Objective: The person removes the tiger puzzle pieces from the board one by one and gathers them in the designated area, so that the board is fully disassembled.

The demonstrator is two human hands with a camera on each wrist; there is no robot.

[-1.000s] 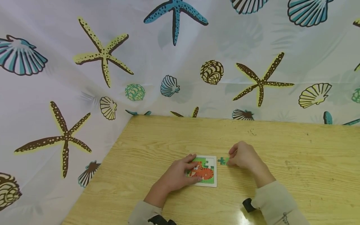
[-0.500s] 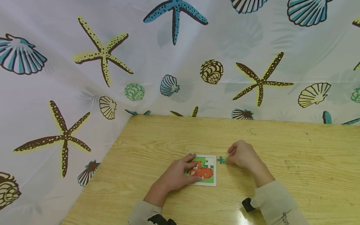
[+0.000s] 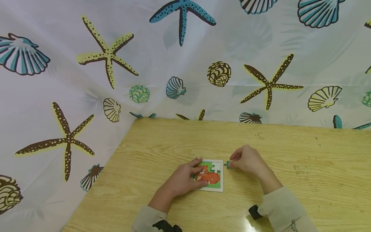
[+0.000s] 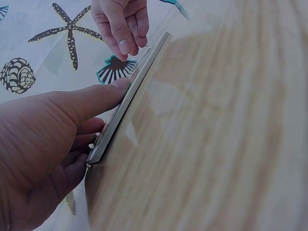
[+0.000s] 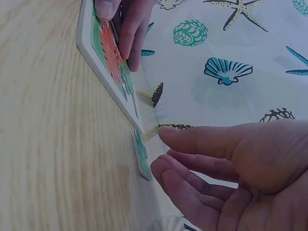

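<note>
Head view shows a green jigsaw piece (image 3: 227,164) on the yellow wood-grain table (image 3: 174,138), well inside its far edge, just beside a white-framed orange-tiger puzzle (image 3: 213,178); right hand (image 3: 248,161) is over the piece, thumb and fingers parted; left hand (image 3: 184,180) rests spread fingers on the puzzle.

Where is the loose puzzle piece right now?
In the head view, the loose piece lies on the table, just right of the puzzle frame, partly hidden by the right hand.
</note>
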